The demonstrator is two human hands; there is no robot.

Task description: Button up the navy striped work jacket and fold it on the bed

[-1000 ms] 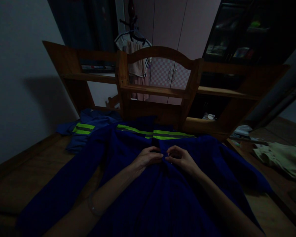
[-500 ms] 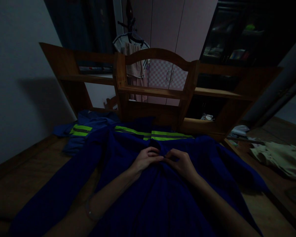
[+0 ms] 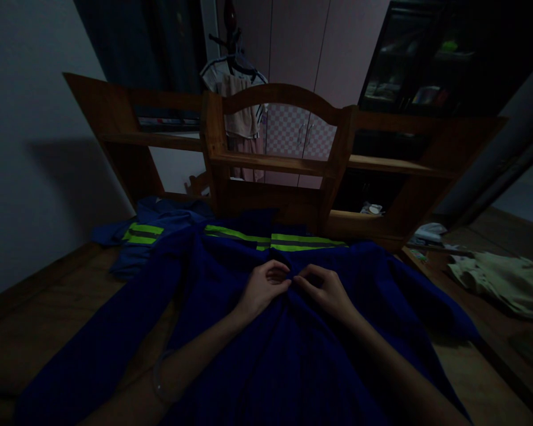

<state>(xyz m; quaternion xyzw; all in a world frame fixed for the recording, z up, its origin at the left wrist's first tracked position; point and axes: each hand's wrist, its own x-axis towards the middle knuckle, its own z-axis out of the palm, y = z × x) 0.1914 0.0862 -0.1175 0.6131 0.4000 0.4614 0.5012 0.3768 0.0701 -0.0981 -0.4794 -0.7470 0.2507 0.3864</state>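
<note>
A dark blue work jacket [image 3: 293, 349] with yellow-green and grey reflective bands [image 3: 308, 242] lies spread out, front up, its sleeves out to both sides. At the middle of its front, below the bands, my two hands meet. My left hand [image 3: 266, 284] is curled, thumb and fingertips on the front edge of the cloth. Close beside it, my right hand [image 3: 324, 287] pinches the same edge between thumb and fingers. The fingertips nearly touch each other. In the dim light I cannot make out any button between them.
Behind the jacket stands a wooden shelf frame [image 3: 275, 160]. A lighter blue garment with a reflective band [image 3: 144, 234] lies at the left. Folded beige cloth [image 3: 504, 284] is at the right. Farther back are hanging clothes [image 3: 240, 109], pink wardrobe doors [image 3: 295, 53] and a dark glass cabinet [image 3: 420, 65].
My left fingers have lifted and curled a little, widening the gap to the thumb. My right fingers have shifted slightly at the cloth edge. The jacket lies as before.
</note>
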